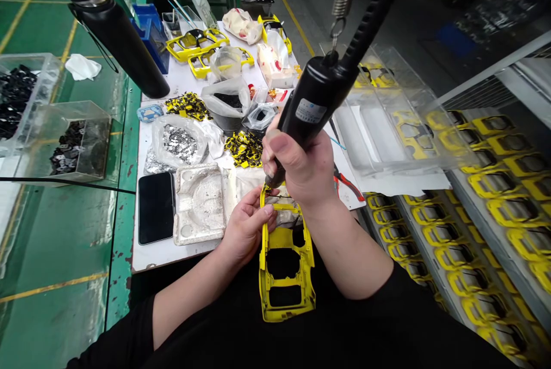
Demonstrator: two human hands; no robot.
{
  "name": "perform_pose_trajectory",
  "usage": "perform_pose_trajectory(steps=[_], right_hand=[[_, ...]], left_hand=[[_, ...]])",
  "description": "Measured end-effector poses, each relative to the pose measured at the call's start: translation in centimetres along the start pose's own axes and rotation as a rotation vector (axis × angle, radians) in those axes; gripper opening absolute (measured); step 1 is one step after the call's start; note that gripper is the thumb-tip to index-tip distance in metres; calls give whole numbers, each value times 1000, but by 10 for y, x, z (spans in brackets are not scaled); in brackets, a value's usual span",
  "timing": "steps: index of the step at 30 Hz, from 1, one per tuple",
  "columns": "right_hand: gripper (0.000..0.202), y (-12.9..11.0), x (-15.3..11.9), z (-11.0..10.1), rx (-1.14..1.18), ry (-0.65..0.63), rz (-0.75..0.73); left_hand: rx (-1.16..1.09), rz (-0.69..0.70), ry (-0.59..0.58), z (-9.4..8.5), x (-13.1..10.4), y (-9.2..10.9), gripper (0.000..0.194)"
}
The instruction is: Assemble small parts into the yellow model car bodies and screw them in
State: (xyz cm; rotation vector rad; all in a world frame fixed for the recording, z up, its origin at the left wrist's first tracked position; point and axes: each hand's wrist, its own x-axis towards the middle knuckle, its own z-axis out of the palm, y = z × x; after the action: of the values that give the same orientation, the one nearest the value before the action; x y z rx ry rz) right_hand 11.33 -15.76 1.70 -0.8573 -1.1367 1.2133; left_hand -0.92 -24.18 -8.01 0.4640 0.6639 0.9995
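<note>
My left hand [248, 224] grips the upper left side of a yellow plastic frame [282, 283], which is tilted over my lap and has several openings. In my right hand [301, 162] is a black electric screwdriver [315, 93], hung from a coil spring with its cable running up. Its tip points down at the frame's upper left corner, close to my left fingertips; whether a screw sits there is hidden. Just beyond my hands lie small yellow-and-black parts [243, 149]. A white moulded block [200, 204] stands left of my left hand.
A phone [155, 207] lies at the table's left edge. Bags of small metal parts [179, 143] and black screws [229, 99] stand behind. Pliers [348, 186] and a clear tray [379, 133] are right. Racked yellow frames [473, 288] fill the lower right. A black cylinder [124, 42] juts in upper left.
</note>
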Motion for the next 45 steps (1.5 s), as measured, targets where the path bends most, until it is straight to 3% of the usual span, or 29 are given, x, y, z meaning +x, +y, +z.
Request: perform_pose_trajectory(steps=[8, 21, 32, 40, 45], right_hand=[[50, 0, 0, 1, 111, 0, -44], [62, 1, -2, 1, 50, 80, 15], [55, -3, 0, 4, -19, 21, 0], [58, -6, -4, 5, -92, 98, -30], [55, -25, 1, -11, -135, -11, -37]], left_hand=[[-2, -11, 6, 1, 0, 0, 52], [-18, -3, 5, -2, 1, -2, 54], [63, 34, -38, -4, 1, -3, 49], [86, 70, -16, -1, 0, -3, 50], [125, 72, 33, -1, -3, -5, 53]])
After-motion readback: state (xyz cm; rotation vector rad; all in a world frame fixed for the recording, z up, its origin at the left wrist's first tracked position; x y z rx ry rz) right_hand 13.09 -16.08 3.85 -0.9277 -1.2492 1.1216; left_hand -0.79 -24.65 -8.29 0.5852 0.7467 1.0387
